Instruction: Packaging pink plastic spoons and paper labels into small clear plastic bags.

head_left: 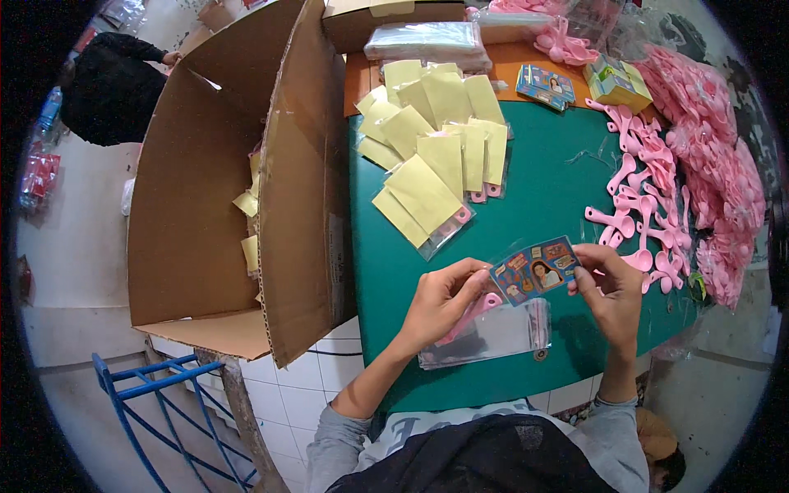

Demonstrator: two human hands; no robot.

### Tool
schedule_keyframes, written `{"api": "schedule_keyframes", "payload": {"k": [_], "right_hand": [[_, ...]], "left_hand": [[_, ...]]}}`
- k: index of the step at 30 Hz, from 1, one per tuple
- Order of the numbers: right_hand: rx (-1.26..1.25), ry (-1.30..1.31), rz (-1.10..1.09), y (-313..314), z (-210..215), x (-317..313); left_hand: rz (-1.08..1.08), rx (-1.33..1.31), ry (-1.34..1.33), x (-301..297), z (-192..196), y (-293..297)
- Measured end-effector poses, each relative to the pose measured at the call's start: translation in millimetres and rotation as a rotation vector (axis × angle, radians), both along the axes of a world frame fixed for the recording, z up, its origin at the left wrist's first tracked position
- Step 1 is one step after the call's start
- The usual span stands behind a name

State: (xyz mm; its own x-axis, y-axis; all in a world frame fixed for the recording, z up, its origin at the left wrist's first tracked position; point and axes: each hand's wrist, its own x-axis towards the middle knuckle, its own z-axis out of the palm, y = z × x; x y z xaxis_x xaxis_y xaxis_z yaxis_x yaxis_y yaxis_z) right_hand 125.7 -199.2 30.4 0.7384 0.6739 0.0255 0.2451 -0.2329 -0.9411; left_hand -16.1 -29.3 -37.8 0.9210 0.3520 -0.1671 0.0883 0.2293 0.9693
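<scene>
Colours on the packing table

The table top [542, 197] was green; the packets [427, 197] pale yellow; the scoops [649, 177] and heaped bags [715, 131] pink; the card [536, 269] blue with small many-coloured pictures; the carton [222, 189] plain brown; the rack [156, 394] blue.

1 cardboard box [205, 205], 2 hands, approx 14 yellow packs [436, 140]

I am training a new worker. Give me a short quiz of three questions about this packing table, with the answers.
1. True or false: both hands hold the picture card.
2. What colour are the plastic spoons on the table's right side?
A. blue
B. pink
C. white
3. Where does the large cardboard box stand, relative to the green table?

Key:
1. True: left hand and right hand pinch its two ends.
2. B.
3. At the table's left edge, open, with yellow packets inside.
</scene>
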Motion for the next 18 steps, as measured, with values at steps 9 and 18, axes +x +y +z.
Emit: {"api": "schedule_keyframes", "payload": {"k": [9, 18], "right_hand": [[-0.178, -0.02, 0.156, -3, 9, 4], [-0.443, -0.355, 0.669, 4, -6, -3]], "left_hand": [[-0.075, 0.137, 0.052, 0, 11, 2], [-0.335, 0.355, 0.001, 1, 19, -8]]}}
